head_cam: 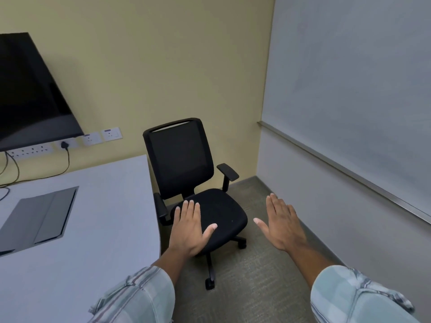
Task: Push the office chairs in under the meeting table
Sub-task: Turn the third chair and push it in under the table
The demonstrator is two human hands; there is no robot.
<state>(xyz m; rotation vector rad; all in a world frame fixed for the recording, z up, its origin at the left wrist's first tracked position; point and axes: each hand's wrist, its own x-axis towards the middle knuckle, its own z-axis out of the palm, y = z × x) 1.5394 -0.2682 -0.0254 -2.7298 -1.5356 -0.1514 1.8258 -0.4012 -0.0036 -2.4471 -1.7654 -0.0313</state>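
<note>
Head view, left to right: dark wall screen (32, 89) at far left, tilted in the frame, with a strip of white sockets (30, 151) beneath and a black plug (64, 145) with its cable (67, 163) dropping behind the pale grey worktop (105, 217). Two more wall plates (102, 136) just right of the plug, each with a small purple label too blurred to read. Dark rectangular panel (38, 220) set flush into the worktop near its left side. Curved right edge of the worktop running down toward the left sleeve (140, 297). Black office chair (186, 173) just beside that edge, not tucked under, back toward the yellow wall, seat facing the camera, its left armrest (161, 207) close to the worktop rim, whether touching cannot be told. Left hand (190, 229) flat, palm down, fingers straight and spread, grip fully open and holding nothing, seen in front of the seat. Castor base (211, 271) on grey-green carpet (256, 264), with a clear strip of floor to the right of the chair. Right hand (282, 224) likewise flat and open, grip empty, hovering over that bare carpet, well apart from the chair. Whiteboard (349, 89) on the right wall, its metal ledge (349, 171) slanting downward, blank of any legible writing. Plaid right sleeve (349, 297) at the bottom corner.
</note>
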